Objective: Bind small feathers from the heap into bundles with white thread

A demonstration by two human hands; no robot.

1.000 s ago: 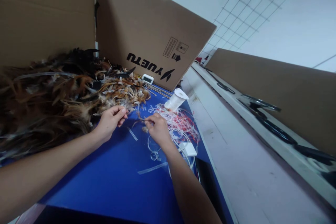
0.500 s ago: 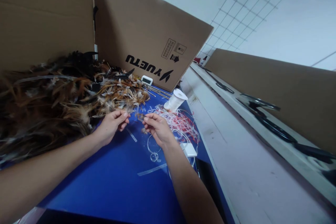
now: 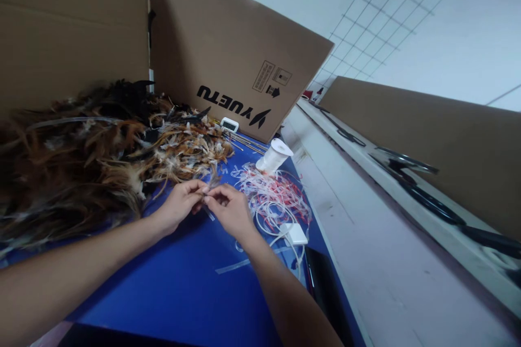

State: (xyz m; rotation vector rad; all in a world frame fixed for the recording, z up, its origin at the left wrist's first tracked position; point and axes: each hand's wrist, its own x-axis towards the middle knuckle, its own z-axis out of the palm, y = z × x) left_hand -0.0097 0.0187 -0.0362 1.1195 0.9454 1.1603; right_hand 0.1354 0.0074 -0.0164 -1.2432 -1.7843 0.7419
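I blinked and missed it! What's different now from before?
The right hand moved left, so its fingertips now meet those of the left hand, closing the gap. A wispy feather shows at their fingertips. The feather pile, white spool and cardboard box stayed put.

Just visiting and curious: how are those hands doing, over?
Left hand, right hand together, fingertips pinched. Wispy feather tuft at fingertips. Feather pile close; no obstruction seen.
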